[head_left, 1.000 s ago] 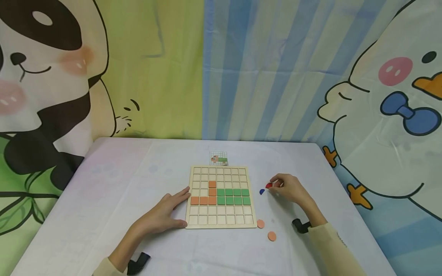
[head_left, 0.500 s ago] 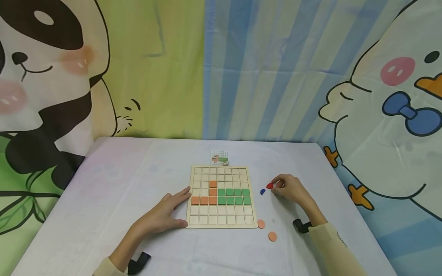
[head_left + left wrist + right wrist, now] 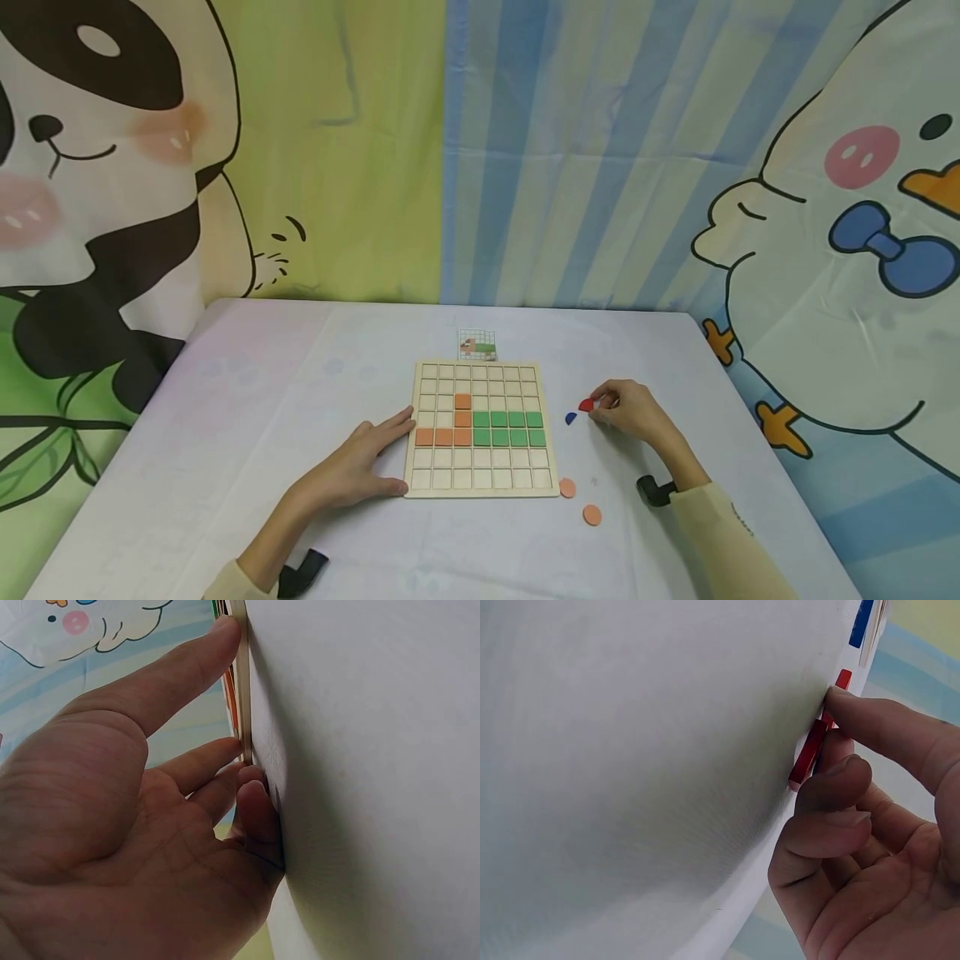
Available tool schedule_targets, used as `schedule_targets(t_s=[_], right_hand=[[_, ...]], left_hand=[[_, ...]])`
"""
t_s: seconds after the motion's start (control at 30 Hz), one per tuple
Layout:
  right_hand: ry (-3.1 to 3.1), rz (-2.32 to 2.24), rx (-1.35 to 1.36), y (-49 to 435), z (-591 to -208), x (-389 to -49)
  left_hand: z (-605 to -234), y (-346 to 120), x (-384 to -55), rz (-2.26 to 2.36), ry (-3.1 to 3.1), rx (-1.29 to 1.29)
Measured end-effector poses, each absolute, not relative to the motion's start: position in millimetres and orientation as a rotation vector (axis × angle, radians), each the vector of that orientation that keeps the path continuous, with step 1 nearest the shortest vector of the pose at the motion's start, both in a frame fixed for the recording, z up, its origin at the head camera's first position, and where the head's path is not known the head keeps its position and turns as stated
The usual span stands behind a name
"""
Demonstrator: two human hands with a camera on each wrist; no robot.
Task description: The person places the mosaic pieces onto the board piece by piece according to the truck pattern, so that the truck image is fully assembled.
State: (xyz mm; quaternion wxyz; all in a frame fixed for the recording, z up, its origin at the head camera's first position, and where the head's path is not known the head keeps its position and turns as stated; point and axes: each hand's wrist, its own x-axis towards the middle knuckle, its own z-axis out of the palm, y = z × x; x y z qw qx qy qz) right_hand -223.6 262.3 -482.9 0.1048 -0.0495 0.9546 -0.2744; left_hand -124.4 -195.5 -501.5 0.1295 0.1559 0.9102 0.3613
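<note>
A wooden grid board point(image 3: 480, 492) lies flat on the table, with orange squares point(image 3: 462, 418) and a double row of green squares point(image 3: 508, 437) in its cells. Along its left edge, my left hand point(image 3: 348, 471) rests with fingers and thumb spread and touching the rim. My right hand point(image 3: 633, 412), to the right of the board, pinches at a red half-round piece point(image 3: 586, 404) close over the cloth. Two red pieces show at its fingertips in the right wrist view, the nearer one point(image 3: 808, 754) by the curled fingers. Beside them lies a small blue half-round piece point(image 3: 571, 418).
Two peach discs point(image 3: 592, 515) lie by the board's lower right corner, one right at its edge. A small picture card point(image 3: 477, 344) with a coloured grid sits behind the board. The white table point(image 3: 300, 358) ends at a cartoon-printed curtain point(image 3: 525, 150).
My right hand and the red piece stay almost in place. The left hand keeps its position on the board's edge; the whole head view shifts very slightly.
</note>
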Motion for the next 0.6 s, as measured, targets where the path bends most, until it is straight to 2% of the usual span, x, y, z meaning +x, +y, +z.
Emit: schedule_targets(t_s=[0.6], right_hand=[[2.815, -0.792, -0.184, 254.0, -479.4, -225.6]], left_hand=[[-502.0, -195.8, -124.6, 1.062, 2.644, 0.464]])
